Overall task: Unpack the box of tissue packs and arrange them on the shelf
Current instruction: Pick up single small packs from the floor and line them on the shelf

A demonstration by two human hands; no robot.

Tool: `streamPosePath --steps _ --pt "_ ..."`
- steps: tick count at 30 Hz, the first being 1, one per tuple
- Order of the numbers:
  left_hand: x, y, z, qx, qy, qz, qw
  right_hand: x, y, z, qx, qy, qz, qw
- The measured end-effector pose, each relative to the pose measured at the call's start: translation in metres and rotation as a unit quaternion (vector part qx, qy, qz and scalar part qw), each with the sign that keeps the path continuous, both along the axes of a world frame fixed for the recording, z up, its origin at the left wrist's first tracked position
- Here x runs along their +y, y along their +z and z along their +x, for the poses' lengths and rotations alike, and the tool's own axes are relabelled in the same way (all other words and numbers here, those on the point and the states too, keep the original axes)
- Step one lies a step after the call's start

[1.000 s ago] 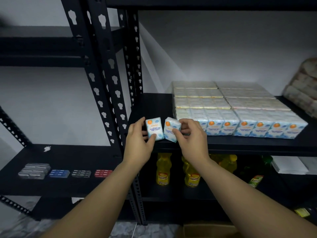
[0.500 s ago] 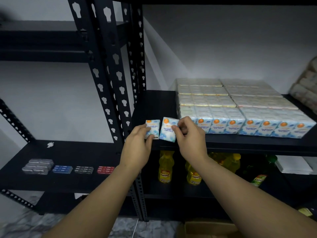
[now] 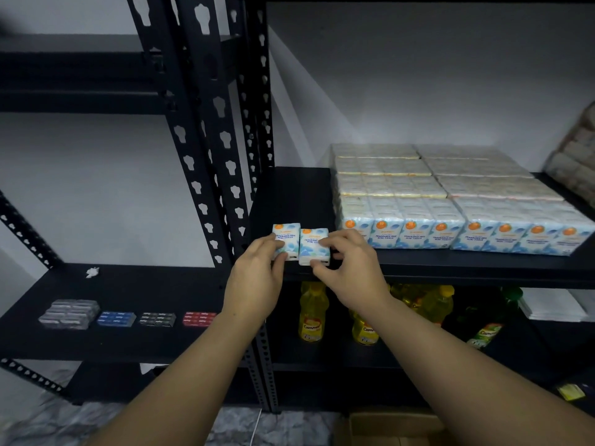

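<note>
the person is setting two small white-and-blue plastic-wrapped mini tissue packs on the front edge of the black metal shelf, in the bare stretch between the perforated black upright post and the large block of bundled tissue packs already standing there. the left hand is pinching the left tissue pack narrowly, fingers over its lower front, and the right hand is closing on the right tissue pack, fingertips on its right edge and thumb beneath near the shelf lip. both packs are standing upright, long axis vertical, printed faces with the orange dot at the top turned out toward the person; they are sitting side by side and appear to be touching, while a gap is separating the right one from the block. to do this step well, it seems wise to be sliding the pair to the right until it is meeting the block, keeping the bases flat on the board and well behind the lip, since the right pack is reaching down over the front edge and could be tipping off. the faces should be lining up flush with the front row, labels the same way up. the brown cardboard box is resting on the floor below, so more packs are probably waiting.
</note>
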State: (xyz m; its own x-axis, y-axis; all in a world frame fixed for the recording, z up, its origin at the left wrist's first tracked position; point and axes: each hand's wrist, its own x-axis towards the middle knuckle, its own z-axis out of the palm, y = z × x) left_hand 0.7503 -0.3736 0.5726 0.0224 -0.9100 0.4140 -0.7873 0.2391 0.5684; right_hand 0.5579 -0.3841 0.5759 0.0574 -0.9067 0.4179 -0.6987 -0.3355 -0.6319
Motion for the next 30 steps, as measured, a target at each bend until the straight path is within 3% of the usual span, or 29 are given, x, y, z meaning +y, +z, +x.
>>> streamPosePath --steps 9,13,17,21,26,30 --pt "-0.003 0.004 -0.004 0.0 0.005 0.0 1.0 -0.006 0.006 0.01 0.044 -0.022 -0.024 0.999" --pt "-0.002 -0.002 -0.005 0.007 -0.019 -0.047 0.999 -0.001 0.008 0.006 0.043 -0.012 -0.038 0.998" --pt "-0.006 -0.001 -0.011 -0.065 -0.05 -0.111 0.99 0.0 0.016 -0.004 0.073 -0.023 -0.114 0.99" --pt "-0.014 0.005 -0.019 -0.128 -0.05 -0.099 0.986 -0.008 0.024 -0.02 0.125 -0.062 -0.191 0.972" --pt "-0.025 0.008 -0.023 -0.127 -0.03 -0.092 0.987 -0.017 0.027 -0.036 0.122 -0.055 -0.198 0.971" --pt "-0.037 0.011 -0.027 -0.119 -0.009 -0.069 0.99 -0.025 0.025 -0.049 0.157 -0.078 -0.134 0.975"
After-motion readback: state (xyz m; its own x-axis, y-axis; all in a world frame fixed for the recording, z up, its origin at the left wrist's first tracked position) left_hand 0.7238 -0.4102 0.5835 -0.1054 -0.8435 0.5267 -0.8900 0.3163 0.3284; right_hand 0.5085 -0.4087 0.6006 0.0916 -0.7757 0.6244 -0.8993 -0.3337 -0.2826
